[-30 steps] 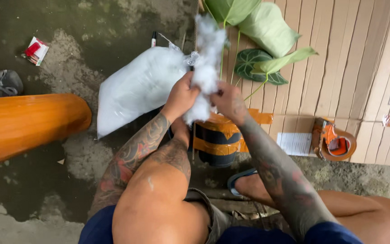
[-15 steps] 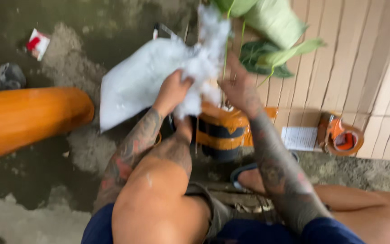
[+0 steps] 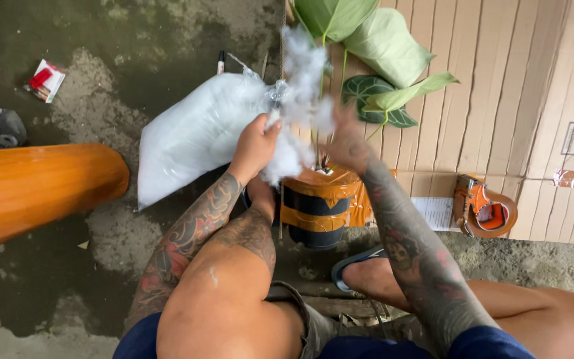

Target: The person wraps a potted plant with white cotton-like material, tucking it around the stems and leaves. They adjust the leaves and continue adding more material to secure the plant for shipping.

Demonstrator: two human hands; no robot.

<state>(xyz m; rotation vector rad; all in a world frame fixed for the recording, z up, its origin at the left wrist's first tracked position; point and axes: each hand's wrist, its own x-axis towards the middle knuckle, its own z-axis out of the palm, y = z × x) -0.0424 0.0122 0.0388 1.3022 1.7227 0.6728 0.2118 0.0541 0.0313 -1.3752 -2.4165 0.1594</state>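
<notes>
The left hand (image 3: 255, 145) is closed around a clump of white stuffing (image 3: 300, 100), which is held just above a dark pot (image 3: 319, 209) wrapped with orange tape. The right hand (image 3: 345, 143) is blurred; it is pressed into the same stuffing from the three o'clock side, and whether its fingers are closed on it cannot be told. The stuffing is seen stretched upward between the two hands, toward twelve o'clock. A clear bag of white filling (image 3: 194, 133) is laid on the concrete floor (image 3: 101, 40) at ten o'clock from the pot, touching the stuffing at its open end. Large green leaves (image 3: 383, 46) are seen at one o'clock, rising on thin stems from the pot over a sheet of cardboard (image 3: 499, 100). An orange tape dispenser (image 3: 483, 209) is set on the cardboard at three o'clock from the pot, near a white paper slip (image 3: 436, 213). An orange cylinder (image 3: 34, 193) is laid at nine o'clock. A sandal (image 3: 353, 262) is worn just below the pot.
</notes>
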